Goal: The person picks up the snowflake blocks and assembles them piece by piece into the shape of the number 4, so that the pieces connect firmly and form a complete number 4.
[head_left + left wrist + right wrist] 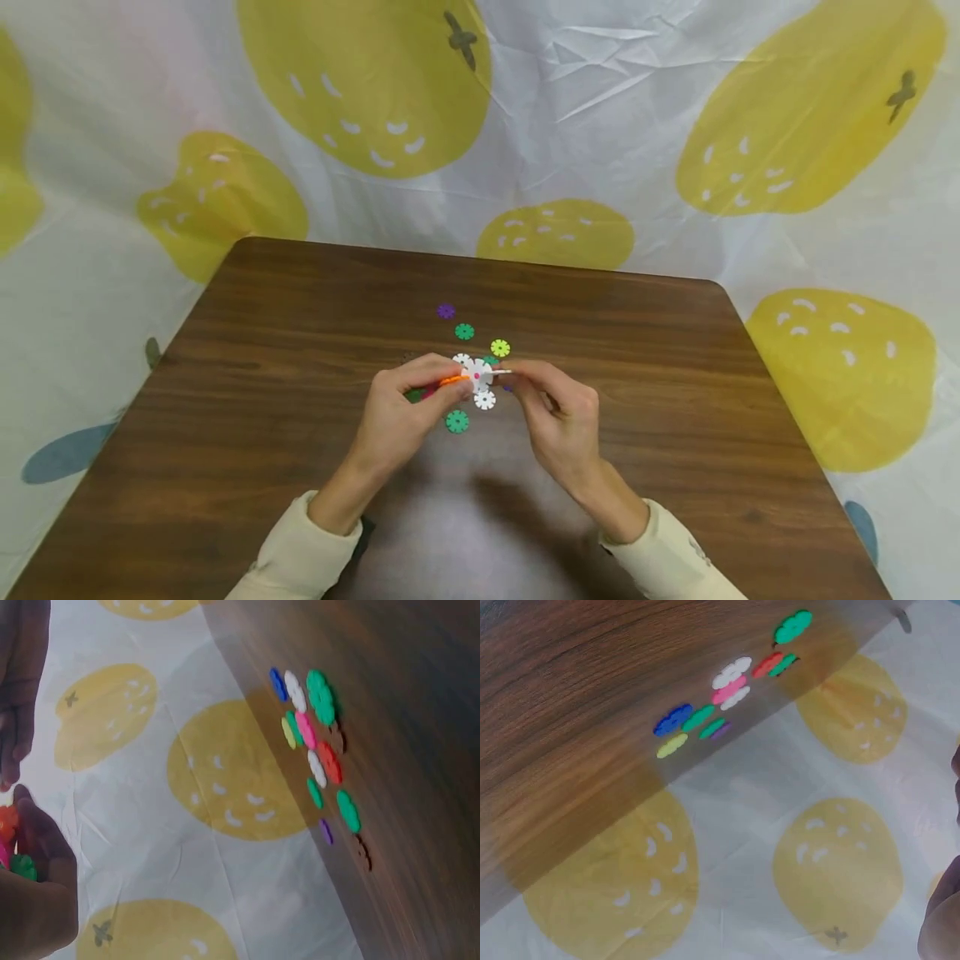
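In the head view both hands meet over the table around toothed plastic discs joined together. My left hand (393, 412) pinches an orange disc (453, 380) seen edge-on. Against it, facing up, is a white disc (478, 371) with a small pink spot at its middle. My right hand (562, 417) pinches a thin white disc (501, 372), also edge-on, between thumb and forefinger. In the left wrist view, an orange disc (7, 822) and a green disc (23, 866) show at the left hand's fingers, with a sliver of pink between them.
Loose discs lie on the brown wooden table (300, 333) beneath and beyond the hands: purple (446, 311), yellow (500, 347), white (485, 400), green (457, 421) and several others. Behind the table hangs a white cloth (585, 100) printed with yellow fruit.
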`<action>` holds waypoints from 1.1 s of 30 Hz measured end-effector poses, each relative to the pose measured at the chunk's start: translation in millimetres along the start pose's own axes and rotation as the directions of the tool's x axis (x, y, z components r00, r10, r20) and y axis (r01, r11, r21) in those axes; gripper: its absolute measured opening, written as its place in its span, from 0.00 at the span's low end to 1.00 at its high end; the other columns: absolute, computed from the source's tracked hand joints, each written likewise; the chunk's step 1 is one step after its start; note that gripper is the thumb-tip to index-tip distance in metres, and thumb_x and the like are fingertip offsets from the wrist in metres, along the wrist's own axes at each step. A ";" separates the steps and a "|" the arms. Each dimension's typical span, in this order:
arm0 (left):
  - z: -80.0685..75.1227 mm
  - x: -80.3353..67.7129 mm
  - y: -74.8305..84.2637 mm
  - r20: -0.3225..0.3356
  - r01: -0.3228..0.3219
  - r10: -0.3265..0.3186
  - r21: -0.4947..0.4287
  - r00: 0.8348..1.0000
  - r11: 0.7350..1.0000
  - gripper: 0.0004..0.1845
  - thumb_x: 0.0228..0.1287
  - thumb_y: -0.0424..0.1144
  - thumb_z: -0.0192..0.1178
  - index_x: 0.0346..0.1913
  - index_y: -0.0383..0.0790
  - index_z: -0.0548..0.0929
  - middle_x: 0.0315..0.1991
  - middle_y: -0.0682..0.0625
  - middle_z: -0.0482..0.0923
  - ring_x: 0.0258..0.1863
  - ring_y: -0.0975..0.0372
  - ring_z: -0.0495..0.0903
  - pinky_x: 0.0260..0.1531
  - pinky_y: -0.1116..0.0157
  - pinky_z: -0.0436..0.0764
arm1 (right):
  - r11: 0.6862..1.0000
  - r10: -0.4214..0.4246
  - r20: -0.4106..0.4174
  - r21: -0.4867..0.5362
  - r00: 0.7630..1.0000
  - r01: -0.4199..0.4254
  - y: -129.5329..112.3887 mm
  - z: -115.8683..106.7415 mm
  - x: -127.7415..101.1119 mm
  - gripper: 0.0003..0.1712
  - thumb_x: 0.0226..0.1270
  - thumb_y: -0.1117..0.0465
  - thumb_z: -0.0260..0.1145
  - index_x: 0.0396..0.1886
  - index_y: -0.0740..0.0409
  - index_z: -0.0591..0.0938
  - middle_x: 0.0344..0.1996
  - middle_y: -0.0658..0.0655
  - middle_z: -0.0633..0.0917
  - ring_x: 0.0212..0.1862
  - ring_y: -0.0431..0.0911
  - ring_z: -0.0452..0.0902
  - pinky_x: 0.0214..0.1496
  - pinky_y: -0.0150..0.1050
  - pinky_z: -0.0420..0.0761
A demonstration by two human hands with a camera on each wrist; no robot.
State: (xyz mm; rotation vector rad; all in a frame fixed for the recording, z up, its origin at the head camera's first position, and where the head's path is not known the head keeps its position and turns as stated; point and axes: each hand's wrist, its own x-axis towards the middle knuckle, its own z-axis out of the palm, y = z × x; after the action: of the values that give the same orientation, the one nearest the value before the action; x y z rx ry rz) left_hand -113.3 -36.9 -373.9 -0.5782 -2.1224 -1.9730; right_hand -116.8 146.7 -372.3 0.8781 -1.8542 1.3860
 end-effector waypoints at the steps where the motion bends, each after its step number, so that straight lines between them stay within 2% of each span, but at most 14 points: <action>1: -0.3 0.2 3.5 0.003 0.007 -0.007 0.003 1.000 1.000 0.09 0.50 0.33 0.67 0.37 0.36 0.86 0.36 0.48 0.83 0.35 0.63 0.79 0.33 0.69 0.80 | 1.000 0.002 0.008 0.008 1.000 -0.002 -2.1 -0.4 1.5 0.13 0.52 0.81 0.61 0.36 0.66 0.83 0.30 0.61 0.86 0.33 0.43 0.83 0.37 0.33 0.82; 4: -1.9 -0.3 11.2 0.016 0.054 -0.055 0.016 0.998 0.998 0.10 0.51 0.34 0.67 0.39 0.37 0.85 0.37 0.47 0.83 0.35 0.63 0.79 0.34 0.69 0.81 | 1.000 0.005 0.037 0.030 0.999 -0.006 -8.7 -1.7 5.0 0.13 0.52 0.82 0.60 0.36 0.68 0.82 0.30 0.62 0.85 0.33 0.44 0.83 0.37 0.33 0.82; 8: -3.9 -1.7 1.8 0.070 0.114 -0.118 0.058 0.991 0.992 0.14 0.53 0.41 0.66 0.44 0.47 0.84 0.41 0.52 0.83 0.34 0.64 0.80 0.34 0.69 0.81 | 1.000 0.007 0.053 0.009 0.999 -0.008 -13.3 -3.7 6.2 0.14 0.50 0.82 0.61 0.36 0.68 0.82 0.31 0.63 0.85 0.36 0.46 0.83 0.41 0.32 0.81; 13: -3.4 -2.4 -12.5 0.097 0.086 -0.093 0.082 0.991 0.993 0.16 0.54 0.46 0.65 0.48 0.55 0.81 0.41 0.55 0.82 0.35 0.64 0.80 0.35 0.68 0.82 | 0.999 0.018 0.072 -0.052 0.997 -0.014 -12.3 -4.2 4.8 0.14 0.50 0.81 0.63 0.36 0.65 0.83 0.33 0.60 0.83 0.39 0.45 0.80 0.43 0.29 0.79; 19: -0.5 -3.9 -16.5 0.062 0.078 -0.085 0.112 0.994 0.991 0.15 0.53 0.50 0.65 0.44 0.52 0.81 0.35 0.56 0.82 0.31 0.65 0.81 0.30 0.67 0.82 | 0.998 0.015 0.080 -0.065 0.997 -0.010 -8.9 -3.0 0.5 0.15 0.49 0.80 0.64 0.37 0.64 0.84 0.32 0.59 0.83 0.37 0.44 0.79 0.40 0.27 0.79; 24: -0.7 -5.1 -17.9 0.031 0.076 -0.082 0.162 0.996 0.984 0.15 0.54 0.51 0.64 0.44 0.52 0.80 0.35 0.56 0.83 0.30 0.67 0.81 0.28 0.68 0.81 | 0.994 0.049 0.111 -0.098 0.993 -0.038 5.0 -4.4 -7.7 0.18 0.52 0.74 0.65 0.45 0.61 0.82 0.37 0.57 0.84 0.39 0.43 0.80 0.42 0.30 0.80; 28: -2.0 -6.0 -19.5 -0.009 0.061 -0.060 0.183 0.998 0.981 0.15 0.54 0.50 0.64 0.43 0.52 0.80 0.33 0.56 0.83 0.28 0.66 0.80 0.24 0.69 0.80 | 0.963 0.167 0.155 -0.238 0.974 -0.127 21.8 -8.7 -14.6 0.18 0.57 0.61 0.66 0.49 0.51 0.80 0.42 0.49 0.83 0.44 0.40 0.79 0.49 0.32 0.77; 30: -2.2 -6.3 -19.5 -0.025 0.059 -0.055 0.199 0.998 0.978 0.14 0.53 0.51 0.64 0.42 0.53 0.80 0.32 0.57 0.83 0.27 0.66 0.79 0.22 0.69 0.78 | 0.933 0.243 0.184 -0.313 0.952 -0.177 29.4 -11.1 -16.5 0.18 0.59 0.55 0.65 0.50 0.47 0.79 0.44 0.45 0.82 0.48 0.39 0.78 0.52 0.34 0.76; 33: -2.1 -6.6 -19.2 -0.029 0.060 -0.055 0.212 0.998 0.975 0.15 0.53 0.52 0.64 0.42 0.53 0.80 0.32 0.58 0.82 0.25 0.66 0.78 0.20 0.69 0.77 | 0.880 0.352 0.233 -0.411 0.907 -0.236 41.4 -13.6 -20.3 0.20 0.59 0.50 0.64 0.52 0.46 0.78 0.48 0.44 0.80 0.53 0.38 0.75 0.56 0.37 0.74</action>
State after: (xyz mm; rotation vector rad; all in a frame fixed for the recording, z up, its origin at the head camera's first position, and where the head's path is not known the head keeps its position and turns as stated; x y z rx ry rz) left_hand -115.4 -40.7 -393.8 -0.4584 -2.3212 -1.7386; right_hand -137.8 171.5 -407.7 0.6490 -2.4753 1.0439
